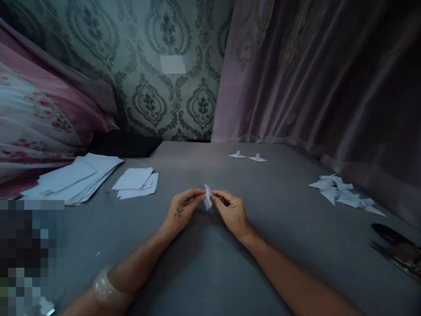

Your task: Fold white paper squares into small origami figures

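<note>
A narrow, folded white paper (208, 198), pointed at its top, stands slightly tilted, pinched between left fingertips (200, 192) and right fingertips (216, 192).

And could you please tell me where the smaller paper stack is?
In the head view, the smaller stack lies on the left of the grey surface, just right of the larger stack and farther left than the left hand.

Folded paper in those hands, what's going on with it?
A person is pinching a small piece of folded white paper between the fingertips of the left hand and the right hand, over a grey surface. Two folded paper figures sit farther back, and a pile of folded paper pieces lies to the right. On the left are a large stack of paper and a smaller stack.
</note>
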Demonstrator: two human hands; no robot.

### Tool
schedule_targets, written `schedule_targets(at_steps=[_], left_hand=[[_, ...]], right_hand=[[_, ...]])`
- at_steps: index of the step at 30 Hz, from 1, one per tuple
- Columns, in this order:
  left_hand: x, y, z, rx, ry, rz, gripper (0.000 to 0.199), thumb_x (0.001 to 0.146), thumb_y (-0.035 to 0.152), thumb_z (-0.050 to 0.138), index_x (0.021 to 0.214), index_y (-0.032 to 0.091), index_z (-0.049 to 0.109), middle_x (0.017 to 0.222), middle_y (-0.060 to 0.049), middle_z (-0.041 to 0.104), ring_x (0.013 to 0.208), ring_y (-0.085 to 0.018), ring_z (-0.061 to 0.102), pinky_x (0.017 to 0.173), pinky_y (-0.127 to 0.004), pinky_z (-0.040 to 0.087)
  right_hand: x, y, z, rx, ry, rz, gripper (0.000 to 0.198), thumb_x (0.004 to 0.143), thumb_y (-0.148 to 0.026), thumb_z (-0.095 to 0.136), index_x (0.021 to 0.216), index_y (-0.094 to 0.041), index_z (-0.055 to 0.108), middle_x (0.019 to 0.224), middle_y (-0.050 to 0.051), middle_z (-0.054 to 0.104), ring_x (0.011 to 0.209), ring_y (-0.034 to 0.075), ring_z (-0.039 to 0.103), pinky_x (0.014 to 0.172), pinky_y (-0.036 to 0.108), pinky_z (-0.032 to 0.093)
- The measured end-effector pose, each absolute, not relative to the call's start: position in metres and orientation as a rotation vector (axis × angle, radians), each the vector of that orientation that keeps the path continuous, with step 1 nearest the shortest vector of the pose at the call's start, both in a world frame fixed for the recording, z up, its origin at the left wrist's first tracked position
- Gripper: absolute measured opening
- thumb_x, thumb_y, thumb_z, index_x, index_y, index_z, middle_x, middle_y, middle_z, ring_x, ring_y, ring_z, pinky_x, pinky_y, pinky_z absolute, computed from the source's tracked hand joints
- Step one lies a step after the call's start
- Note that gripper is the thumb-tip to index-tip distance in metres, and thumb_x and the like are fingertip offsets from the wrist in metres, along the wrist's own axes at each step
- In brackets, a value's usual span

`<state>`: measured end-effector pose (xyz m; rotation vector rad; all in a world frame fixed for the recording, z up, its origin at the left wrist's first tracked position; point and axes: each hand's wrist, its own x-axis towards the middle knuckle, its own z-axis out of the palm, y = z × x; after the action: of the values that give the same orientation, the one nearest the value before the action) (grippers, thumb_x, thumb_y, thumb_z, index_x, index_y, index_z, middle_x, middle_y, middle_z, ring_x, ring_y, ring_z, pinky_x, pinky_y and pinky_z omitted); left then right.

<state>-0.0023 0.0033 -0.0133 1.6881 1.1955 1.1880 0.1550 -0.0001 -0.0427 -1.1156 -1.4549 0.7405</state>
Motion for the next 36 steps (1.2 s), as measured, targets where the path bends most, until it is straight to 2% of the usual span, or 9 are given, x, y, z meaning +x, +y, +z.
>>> schedule_targets(at_steps=[6, 13, 20, 24, 27, 30, 32, 33, 36], left_hand=[[-0.004, 0.004, -0.012, 1.679, 1.251, 1.179, 0.014, 0.075, 0.027, 0.063, 0.08, 0.018, 0.073, 0.08, -0.003, 0.074, 0.077, -0.018, 0.065, 0.071, -0.025, 0.049], [-0.005, 0.004, -0.013, 1.77, 1.277, 1.176, 0.013, 0.078, 0.025, 0.061, 0.082, 0.02, 0.072, 0.08, -0.002, 0.073, 0.077, -0.017, 0.064, 0.071, -0.023, 0.047], [-0.009, 0.007, -0.021, 1.973, 1.318, 1.133, 0.013, 0.083, 0.028, 0.058, 0.085, 0.024, 0.071, 0.085, -0.001, 0.072, 0.08, -0.018, 0.063, 0.079, -0.028, 0.043], [-0.01, 0.007, -0.025, 2.068, 1.317, 1.102, 0.015, 0.086, 0.029, 0.055, 0.089, 0.024, 0.069, 0.086, -0.002, 0.068, 0.085, -0.018, 0.06, 0.083, -0.032, 0.041], [-0.01, 0.007, -0.024, 2.086, 1.251, 1.188, 0.014, 0.085, 0.029, 0.055, 0.087, 0.022, 0.067, 0.09, -0.005, 0.062, 0.09, -0.018, 0.057, 0.085, -0.032, 0.042], [-0.009, 0.007, -0.02, 1.998, 1.151, 1.242, 0.011, 0.081, 0.029, 0.06, 0.082, 0.02, 0.066, 0.11, -0.008, 0.058, 0.105, -0.02, 0.053, 0.095, -0.035, 0.039], [-0.009, 0.007, -0.018, 1.859, 1.072, 1.193, 0.012, 0.079, 0.031, 0.063, 0.079, 0.019, 0.064, 0.116, -0.008, 0.058, 0.109, -0.021, 0.053, 0.097, -0.036, 0.037], [-0.009, 0.006, -0.017, 1.764, 1.046, 1.157, 0.014, 0.078, 0.032, 0.064, 0.078, 0.018, 0.064, 0.112, -0.008, 0.061, 0.105, -0.021, 0.056, 0.095, -0.035, 0.039], [-0.008, 0.006, -0.015, 1.436, 1.067, 1.101, 0.019, 0.074, 0.034, 0.068, 0.073, 0.016, 0.063, 0.082, -0.004, 0.067, 0.078, -0.016, 0.061, 0.077, -0.028, 0.045]], right_hand=[[0.156, 0.001, -0.042, -1.092, -1.452, 0.733, 0.014, 0.079, -0.028, 0.062, 0.084, -0.02, 0.073, 0.075, 0.002, 0.066, 0.063, 0.012, 0.057, 0.059, 0.023, 0.045], [0.158, 0.001, -0.039, -1.054, -1.506, 0.666, 0.012, 0.081, -0.023, 0.06, 0.082, -0.021, 0.072, 0.077, 0.002, 0.064, 0.069, 0.012, 0.057, 0.064, 0.023, 0.045], [0.158, -0.001, -0.039, -1.046, -1.541, 0.658, 0.013, 0.083, -0.024, 0.059, 0.083, -0.023, 0.072, 0.078, 0.002, 0.062, 0.074, 0.014, 0.057, 0.069, 0.025, 0.045], [0.157, -0.002, -0.039, -1.057, -1.52, 0.594, 0.011, 0.081, -0.026, 0.061, 0.081, -0.023, 0.072, 0.082, 0.002, 0.058, 0.075, 0.013, 0.056, 0.067, 0.024, 0.044], [0.157, -0.003, -0.037, -1.06, -1.499, 0.706, 0.011, 0.082, -0.026, 0.059, 0.079, -0.021, 0.068, 0.086, 0.002, 0.059, 0.066, 0.011, 0.055, 0.061, 0.023, 0.044], [0.156, -0.004, -0.037, -1.096, -1.475, 0.864, 0.011, 0.083, -0.026, 0.056, 0.083, -0.02, 0.065, 0.068, -0.002, 0.058, 0.052, 0.009, 0.052, 0.055, 0.022, 0.042], [0.155, -0.004, -0.037, -1.106, -1.465, 0.922, 0.011, 0.083, -0.027, 0.056, 0.085, -0.02, 0.064, 0.061, -0.004, 0.056, 0.05, 0.009, 0.051, 0.052, 0.021, 0.041], [0.155, -0.004, -0.037, -1.093, -1.455, 0.95, 0.012, 0.083, -0.028, 0.056, 0.086, -0.02, 0.064, 0.062, -0.003, 0.057, 0.049, 0.009, 0.05, 0.05, 0.021, 0.041], [0.154, -0.003, -0.036, -1.02, -1.388, 1.044, 0.013, 0.081, -0.029, 0.056, 0.089, -0.02, 0.061, 0.071, -0.002, 0.061, 0.046, 0.008, 0.049, 0.045, 0.021, 0.04]])
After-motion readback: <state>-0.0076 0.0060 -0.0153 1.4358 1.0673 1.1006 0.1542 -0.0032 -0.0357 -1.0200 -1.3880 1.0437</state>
